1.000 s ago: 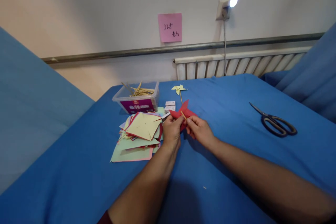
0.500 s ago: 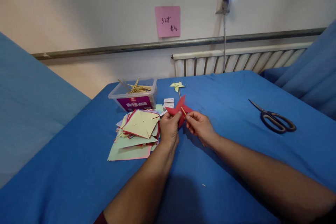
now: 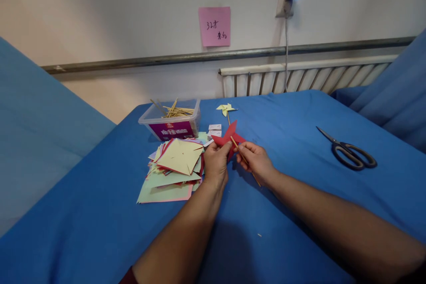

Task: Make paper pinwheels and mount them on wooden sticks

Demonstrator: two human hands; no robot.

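I read the worktop (image 3: 299,195) first: blue cloth, with a wall beyond its far edge. Left of centre lies a paper stack (image 3: 173,166) of cut squares. Behind it, at the far edge, stands a clear tub (image 3: 171,120) of sticks. Scissors (image 3: 349,153) rest toward the right edge.

Both forearms run in from the near edge and meet at mid-worktop. The left hand (image 3: 216,164) has its grip closed on the lower blades of the red pinwheel (image 3: 229,135), held just above the cloth. The right hand (image 3: 256,164) pinches the stick (image 3: 257,181) just below the pinwheel's centre, and the free end slants toward the near edge.

I judge the pinwheel light, thin and easily creased, so hold it at the folded hub, not the blade tips. The stick looks stiff but slender; pinch it close to the paper.
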